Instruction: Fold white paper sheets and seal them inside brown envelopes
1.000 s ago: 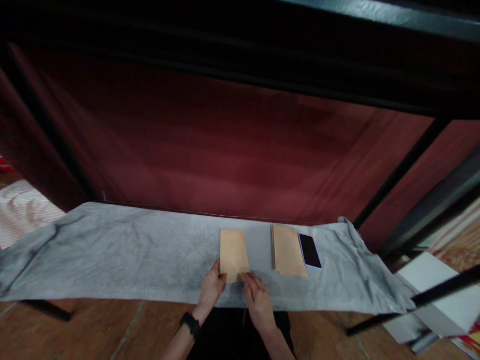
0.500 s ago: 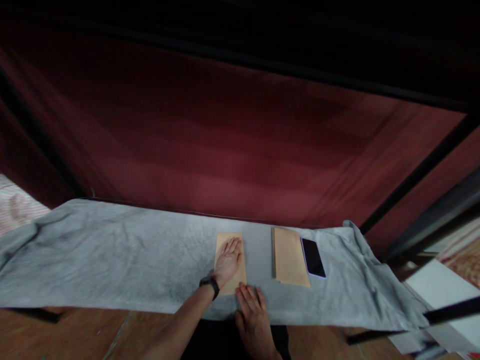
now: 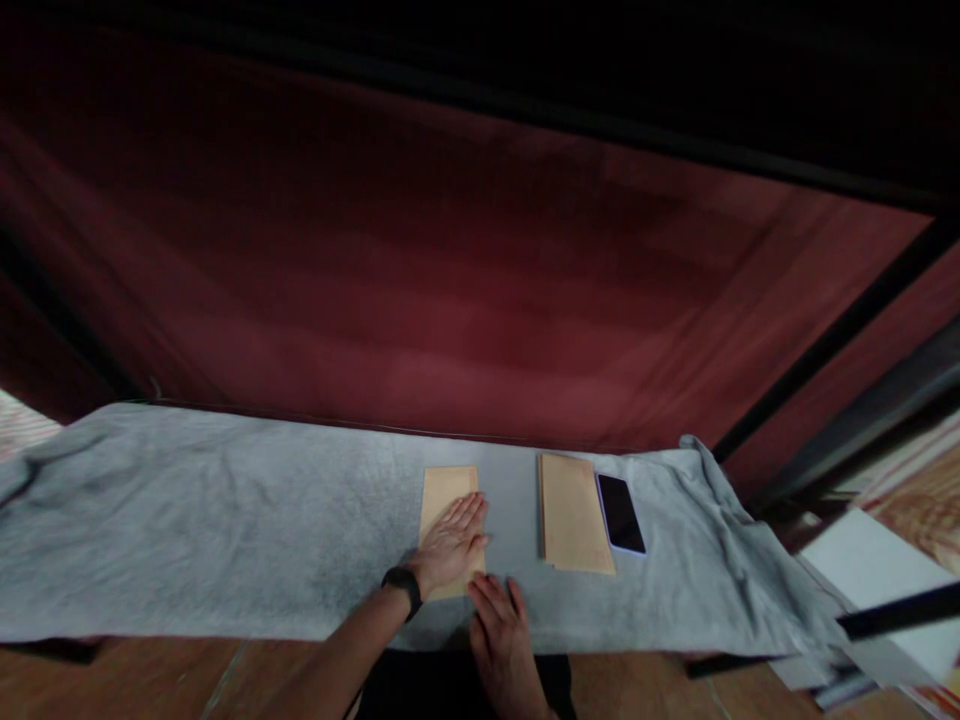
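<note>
A tan paper piece (image 3: 442,487) lies flat on the grey cloth (image 3: 247,520) in front of me. Across its middle rests my left hand (image 3: 451,541), palm down with fingers stretched out, a black band on the wrist. My right hand (image 3: 501,630) is lower and to the right, fingers spread, its fingertips at the paper's lower right corner. Neither hand is wrapped round anything. Further right is a small stack of similar tan paper (image 3: 576,515), and close beside it a phone (image 3: 621,514) with a dark screen and a purple edge.
Behind the cloth-covered surface stands a dark red panel (image 3: 465,320) with black frame bars. A white board-like object (image 3: 881,580) is at the lower right, near a black bar. Brown floor shows below the cloth's front edge.
My left hand has slid down the paper towards me, baring more of its upper part. My right hand remains near the lower corner. The whole view has shifted slightly.
</note>
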`<state>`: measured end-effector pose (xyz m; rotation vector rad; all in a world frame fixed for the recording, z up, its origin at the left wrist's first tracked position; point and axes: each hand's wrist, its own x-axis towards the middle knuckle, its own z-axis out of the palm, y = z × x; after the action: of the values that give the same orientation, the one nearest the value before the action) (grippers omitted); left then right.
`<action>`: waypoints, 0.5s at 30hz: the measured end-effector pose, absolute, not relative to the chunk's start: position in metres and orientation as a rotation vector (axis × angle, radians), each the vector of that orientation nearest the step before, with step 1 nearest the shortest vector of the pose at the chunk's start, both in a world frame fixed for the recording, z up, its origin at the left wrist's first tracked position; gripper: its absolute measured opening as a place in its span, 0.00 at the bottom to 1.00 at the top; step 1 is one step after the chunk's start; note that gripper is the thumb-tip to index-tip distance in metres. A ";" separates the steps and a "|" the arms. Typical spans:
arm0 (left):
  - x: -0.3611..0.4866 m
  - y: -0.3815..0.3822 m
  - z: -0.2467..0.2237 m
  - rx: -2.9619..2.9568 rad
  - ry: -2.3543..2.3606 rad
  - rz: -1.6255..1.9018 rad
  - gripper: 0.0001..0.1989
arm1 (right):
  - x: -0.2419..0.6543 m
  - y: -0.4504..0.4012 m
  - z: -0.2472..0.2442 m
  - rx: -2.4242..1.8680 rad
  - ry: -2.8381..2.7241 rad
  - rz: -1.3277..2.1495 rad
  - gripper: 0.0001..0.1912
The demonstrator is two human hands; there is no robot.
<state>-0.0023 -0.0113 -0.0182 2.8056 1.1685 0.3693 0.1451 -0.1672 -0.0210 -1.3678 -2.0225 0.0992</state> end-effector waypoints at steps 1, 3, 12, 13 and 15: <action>-0.004 -0.018 -0.018 2.811 1.146 0.368 0.30 | 0.147 -0.167 -0.020 -1.363 -2.030 0.121 0.27; -0.007 -0.029 -0.017 2.818 1.101 0.354 0.30 | 0.149 -0.166 -0.016 -1.366 -2.036 0.165 0.29; -0.024 -0.084 0.012 2.847 0.910 0.313 0.28 | 0.150 -0.166 -0.018 -1.391 -1.767 0.318 0.17; -0.027 -0.091 0.014 2.853 0.890 0.315 0.28 | 0.151 -0.165 -0.018 -1.410 -1.740 0.338 0.17; -0.034 -0.104 0.017 2.861 0.841 0.323 0.29 | 0.151 -0.158 -0.018 -1.450 -1.727 0.349 0.20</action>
<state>-0.0342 -0.1038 0.0169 2.8615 0.8406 0.3227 0.1513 -0.1584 -0.0179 -1.4505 -1.7271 0.3490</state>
